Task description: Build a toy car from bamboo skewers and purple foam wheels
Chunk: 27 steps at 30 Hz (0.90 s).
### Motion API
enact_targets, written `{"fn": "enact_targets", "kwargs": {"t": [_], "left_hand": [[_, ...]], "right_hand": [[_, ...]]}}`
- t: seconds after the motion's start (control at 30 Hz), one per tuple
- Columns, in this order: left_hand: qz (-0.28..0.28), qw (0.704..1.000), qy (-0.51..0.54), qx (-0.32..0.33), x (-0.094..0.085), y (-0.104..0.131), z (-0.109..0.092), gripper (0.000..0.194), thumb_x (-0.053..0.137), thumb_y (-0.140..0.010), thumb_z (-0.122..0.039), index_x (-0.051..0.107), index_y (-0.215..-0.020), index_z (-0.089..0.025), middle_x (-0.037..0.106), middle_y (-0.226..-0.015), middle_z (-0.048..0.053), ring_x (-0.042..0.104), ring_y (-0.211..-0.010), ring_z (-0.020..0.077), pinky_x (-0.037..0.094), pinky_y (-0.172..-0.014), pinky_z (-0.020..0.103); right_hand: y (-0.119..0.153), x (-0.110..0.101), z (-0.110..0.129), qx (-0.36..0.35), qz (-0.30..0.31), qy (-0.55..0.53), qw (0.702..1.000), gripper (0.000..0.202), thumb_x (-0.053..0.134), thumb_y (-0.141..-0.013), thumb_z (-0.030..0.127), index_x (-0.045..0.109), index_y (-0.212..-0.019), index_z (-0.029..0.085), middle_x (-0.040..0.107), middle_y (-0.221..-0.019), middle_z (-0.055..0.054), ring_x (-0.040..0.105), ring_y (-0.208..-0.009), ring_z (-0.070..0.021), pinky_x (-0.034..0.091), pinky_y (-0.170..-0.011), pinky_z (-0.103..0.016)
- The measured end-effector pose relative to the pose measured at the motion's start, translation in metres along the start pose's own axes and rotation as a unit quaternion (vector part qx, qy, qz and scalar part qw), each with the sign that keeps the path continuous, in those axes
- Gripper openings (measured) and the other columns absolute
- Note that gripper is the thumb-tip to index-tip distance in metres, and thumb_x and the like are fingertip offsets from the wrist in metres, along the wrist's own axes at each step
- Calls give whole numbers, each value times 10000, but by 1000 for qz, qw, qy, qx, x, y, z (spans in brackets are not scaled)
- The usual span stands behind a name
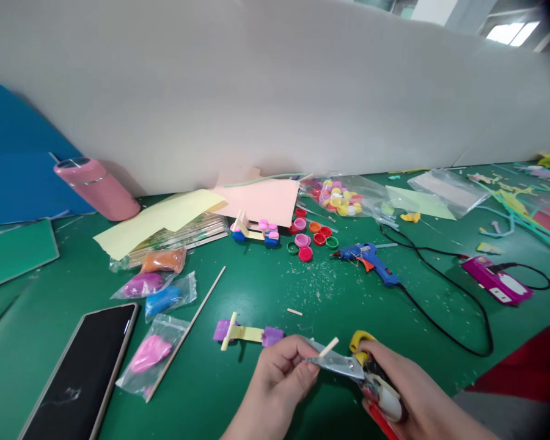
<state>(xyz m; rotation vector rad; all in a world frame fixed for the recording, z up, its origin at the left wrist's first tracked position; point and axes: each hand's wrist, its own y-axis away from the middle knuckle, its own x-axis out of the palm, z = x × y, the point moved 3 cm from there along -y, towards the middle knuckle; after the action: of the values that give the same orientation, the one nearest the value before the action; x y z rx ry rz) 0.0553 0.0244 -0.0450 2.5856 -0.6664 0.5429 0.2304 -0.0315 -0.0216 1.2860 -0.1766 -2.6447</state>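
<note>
My left hand [282, 385] is closed, pinching a short pale wooden stick [329, 347] between thumb and fingertips. The stick's free end points up to the right, at the blades of the scissors [348, 365]. My right hand [406, 385] is wrapped around the scissors' handles, which show yellow, black and red. Just beyond my left hand lies a small model of purple clay blocks [272, 335] joined by a pale yellow strip [247, 333], with a crosspiece at its left end. A short stick offcut [294, 311] rests on the table a little farther away.
A blue glue gun [371, 260] with a black cord lies right of centre, near colored bottle caps [305, 253]. A second clay-and-stick model [255, 231] stands behind. Clay bags [151, 354], a long thin stick [187, 330], a phone [82, 373] and a pink bottle [103, 189] are left.
</note>
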Motion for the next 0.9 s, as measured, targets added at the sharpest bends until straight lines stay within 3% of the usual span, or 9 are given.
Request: {"fn": "enact_targets", "kwargs": {"t": [0.1, 0.2, 0.33, 0.5, 0.67, 0.9], "left_hand": [[43, 995, 78, -54, 1, 2, 1, 241, 682, -689, -349, 562, -618, -153, 375, -438, -68, 270, -421, 59, 149, -446, 233], [63, 992, 95, -62, 2, 2, 0, 246, 686, -688, -342, 559, -610, -147, 377, -439, -66, 277, -421, 57, 150, -450, 238], [55, 997, 43, -36, -1, 0, -3, 262, 678, -690, -375, 578, -634, -139, 375, -479, -63, 275, -447, 59, 152, -440, 225], [13, 999, -40, 7, -3, -1, -5, 262, 651, -701, -411, 600, -658, -158, 394, -492, -59, 288, -460, 66, 200, -433, 199], [-39, 982, -154, 105, -4, 1, -12, 184, 594, -761, -349, 653, -711, -183, 548, -613, 2, 418, -559, 110, 320, -514, 204], [-21, 978, -185, 93, -4, 2, -20, 190, 588, -759, -332, 643, -674, -171, 556, -602, 11, 436, -560, 124, 337, -512, 207]], "right_hand": [[1, -1, -4, -42, -31, 14, 999, 368, 504, -657, 173, 489, -1024, 182, 655, -905, -83, 626, -741, -208, 481, -652, -258], [2, 1, -8, -49, -17, 12, 999, 357, 493, -638, 156, 497, -994, 184, 656, -862, -72, 620, -697, -201, 480, -623, -257], [2, 2, -6, -8, 32, 2, 999, 275, 504, -623, 169, 509, -895, 210, 644, -731, -28, 591, -583, -178, 461, -538, -235], [2, -3, 4, 22, -17, 4, 1000, 204, 488, -673, 218, 536, -871, 213, 660, -757, -55, 627, -652, -202, 466, -561, -241], [-1, 0, 0, 16, -16, 8, 1000, 332, 510, -666, 211, 518, -998, 190, 667, -831, -76, 633, -707, -215, 480, -595, -248], [-2, 0, 7, 1, 0, 6, 1000, 243, 470, -713, 209, 501, -954, 198, 652, -766, -46, 621, -666, -197, 471, -589, -250]]}}
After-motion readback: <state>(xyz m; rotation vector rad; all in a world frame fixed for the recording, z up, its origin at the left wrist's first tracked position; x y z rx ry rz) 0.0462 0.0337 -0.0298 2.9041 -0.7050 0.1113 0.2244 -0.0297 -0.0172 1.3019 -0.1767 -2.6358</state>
